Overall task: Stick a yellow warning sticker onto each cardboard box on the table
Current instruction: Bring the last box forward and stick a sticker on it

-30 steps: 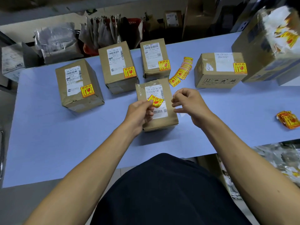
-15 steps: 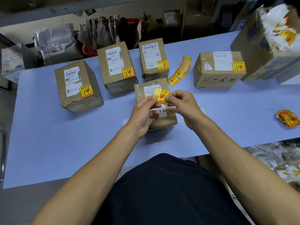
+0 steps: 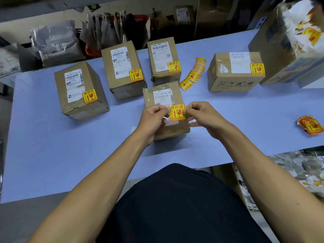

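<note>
A small cardboard box (image 3: 157, 95) with a white label lies in front of me on the blue table (image 3: 52, 146). Over its lower right part I hold a yellow warning sticker (image 3: 177, 112) flat, my left hand (image 3: 152, 118) pinching its left edge and my right hand (image 3: 203, 114) its right edge. Whether the sticker touches the box I cannot tell. Behind stand several more boxes, each bearing a yellow sticker: one at the left (image 3: 78, 90), two at the back (image 3: 122, 69) (image 3: 163, 60), one at the right (image 3: 235, 72).
A fanned row of loose stickers (image 3: 194, 72) lies between the back box and the right box. Another small pile of stickers (image 3: 310, 125) sits near the right table edge. A large carton (image 3: 280, 46) with peeled backing paper stands at the far right. Parcels and bags crowd behind the table.
The sticker went from my left hand alone to both hands. It now faces up, squared, and lower over the near box's label.
</note>
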The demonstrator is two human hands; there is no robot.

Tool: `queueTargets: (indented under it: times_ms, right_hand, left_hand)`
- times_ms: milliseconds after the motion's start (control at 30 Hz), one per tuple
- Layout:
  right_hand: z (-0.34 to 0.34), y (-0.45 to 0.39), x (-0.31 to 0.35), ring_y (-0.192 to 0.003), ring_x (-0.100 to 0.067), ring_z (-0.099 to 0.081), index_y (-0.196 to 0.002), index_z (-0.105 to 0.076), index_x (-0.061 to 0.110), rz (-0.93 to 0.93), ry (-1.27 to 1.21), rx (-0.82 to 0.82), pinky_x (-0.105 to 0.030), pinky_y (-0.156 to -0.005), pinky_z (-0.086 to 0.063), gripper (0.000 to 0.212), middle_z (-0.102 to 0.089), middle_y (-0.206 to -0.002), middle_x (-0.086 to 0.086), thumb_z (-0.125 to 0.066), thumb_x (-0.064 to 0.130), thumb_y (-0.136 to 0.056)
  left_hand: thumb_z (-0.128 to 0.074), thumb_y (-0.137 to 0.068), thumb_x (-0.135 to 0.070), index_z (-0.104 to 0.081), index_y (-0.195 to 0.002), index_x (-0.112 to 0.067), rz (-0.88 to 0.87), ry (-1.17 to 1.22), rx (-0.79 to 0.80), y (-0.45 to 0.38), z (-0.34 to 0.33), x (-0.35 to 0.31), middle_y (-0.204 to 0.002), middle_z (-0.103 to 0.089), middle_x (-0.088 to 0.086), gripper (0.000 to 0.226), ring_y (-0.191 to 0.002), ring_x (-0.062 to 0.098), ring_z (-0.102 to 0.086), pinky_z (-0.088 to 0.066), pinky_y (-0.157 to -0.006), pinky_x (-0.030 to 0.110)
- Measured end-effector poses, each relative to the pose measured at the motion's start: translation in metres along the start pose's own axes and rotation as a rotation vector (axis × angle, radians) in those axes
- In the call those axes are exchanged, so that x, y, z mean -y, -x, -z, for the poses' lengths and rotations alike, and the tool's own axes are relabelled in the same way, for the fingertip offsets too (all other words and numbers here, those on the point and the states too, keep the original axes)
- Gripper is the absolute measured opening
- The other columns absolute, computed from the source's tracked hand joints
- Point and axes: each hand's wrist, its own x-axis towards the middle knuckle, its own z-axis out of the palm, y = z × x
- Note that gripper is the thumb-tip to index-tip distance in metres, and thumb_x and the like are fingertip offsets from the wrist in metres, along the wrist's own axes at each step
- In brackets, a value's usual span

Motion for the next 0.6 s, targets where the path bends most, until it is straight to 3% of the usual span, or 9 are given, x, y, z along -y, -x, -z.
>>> queueTargets:
  times_ms: [133,300,600]
  right_hand:
    - [0.002,0.0,-0.014,-0.073,-0.009,-0.058,-0.091,-0.068,0.007,-0.058,0.042,-0.051,-0.025,-0.068,-0.053,0.013,-0.064,-0.08,-0.002,-0.061,0.017,-0.097]
    - [0.001,0.001,-0.031,-0.079,-0.013,-0.056,-0.094,-0.071,-0.002,-0.107,0.099,-0.12,-0.031,-0.074,-0.053,0.021,-0.063,-0.084,-0.004,-0.066,0.018,-0.094]
    - [-0.004,-0.002,-0.046,-0.083,-0.018,-0.068,-0.086,-0.066,0.002,-0.151,0.042,-0.147,-0.027,-0.066,-0.058,0.016,-0.069,-0.086,-0.009,-0.064,0.016,-0.094]
  left_hand:
    - [-0.067,-0.089,-0.015,-0.068,-0.071,-0.016,-0.063,-0.258,-0.02,-0.004,-0.003,0.011,-0.066,-0.06,-0.003,0.019,-0.056,0.01,-0.047,-0.038,-0.054,0.022]
    - [-0.064,-0.088,-0.018,-0.072,-0.077,-0.015,-0.175,-0.582,-0.003,-0.005,-0.009,0.018,-0.076,-0.068,-0.006,0.014,-0.071,0.008,-0.059,-0.048,-0.064,0.026]
    - [-0.061,-0.083,-0.022,-0.067,-0.069,-0.017,-0.217,-0.834,-0.006,-0.01,-0.014,0.023,-0.077,-0.072,0.002,0.016,-0.079,0.022,-0.065,-0.056,-0.069,0.037]
